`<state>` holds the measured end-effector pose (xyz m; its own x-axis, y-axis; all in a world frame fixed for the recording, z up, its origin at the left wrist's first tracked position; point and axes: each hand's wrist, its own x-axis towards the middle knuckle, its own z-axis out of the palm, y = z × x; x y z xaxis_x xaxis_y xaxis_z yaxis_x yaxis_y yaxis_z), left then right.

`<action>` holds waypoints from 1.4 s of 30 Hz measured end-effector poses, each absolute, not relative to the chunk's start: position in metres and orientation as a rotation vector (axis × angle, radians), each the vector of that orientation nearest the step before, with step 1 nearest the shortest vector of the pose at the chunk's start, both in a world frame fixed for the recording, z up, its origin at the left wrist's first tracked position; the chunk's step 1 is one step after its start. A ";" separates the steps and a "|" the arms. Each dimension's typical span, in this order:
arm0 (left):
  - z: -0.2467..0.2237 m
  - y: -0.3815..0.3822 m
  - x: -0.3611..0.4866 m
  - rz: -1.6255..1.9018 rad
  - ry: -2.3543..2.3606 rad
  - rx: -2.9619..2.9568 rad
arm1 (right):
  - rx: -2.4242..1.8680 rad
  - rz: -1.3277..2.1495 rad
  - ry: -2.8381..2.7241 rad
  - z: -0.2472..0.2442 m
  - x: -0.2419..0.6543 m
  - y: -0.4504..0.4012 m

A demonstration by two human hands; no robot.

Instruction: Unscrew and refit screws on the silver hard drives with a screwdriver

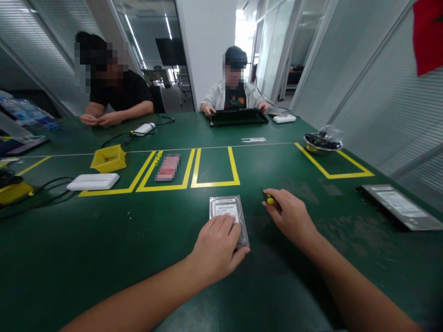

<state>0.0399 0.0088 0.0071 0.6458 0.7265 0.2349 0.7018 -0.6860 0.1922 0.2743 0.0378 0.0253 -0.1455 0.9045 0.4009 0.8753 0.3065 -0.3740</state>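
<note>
A silver hard drive [228,205] with a white label lies on the green table in front of me. My left hand [219,244] rests over its near half, fingers bent on the label and thumb at the near right edge, gripping it. To the right of the drive, my right hand [290,214] pinches a small black tool with a round yellow end [270,201] between thumb and fingers. That tool is held apart from the drive, and most of its length is hidden, so its exact kind is unclear.
Yellow tape [216,185] marks rectangles ahead. A pink object [168,167], a yellow bin [109,159] and a white power strip [93,181] lie left. Another silver drive [401,205] and a bowl of dark items [323,140] are right. Two people sit opposite, one holding a black tray [238,117].
</note>
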 end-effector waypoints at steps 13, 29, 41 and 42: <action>0.005 0.011 0.039 0.463 1.192 2.764 | -1.175 0.605 -1.357 0.036 0.268 0.025; 0.007 0.012 0.039 0.431 1.191 2.779 | -1.225 0.543 -1.493 0.028 0.269 0.024; 0.006 0.013 0.039 0.454 1.173 2.786 | -1.208 0.530 -1.510 0.030 0.269 0.025; 0.006 0.013 0.039 0.455 1.169 2.788 | -1.205 0.530 -1.508 0.030 0.269 0.025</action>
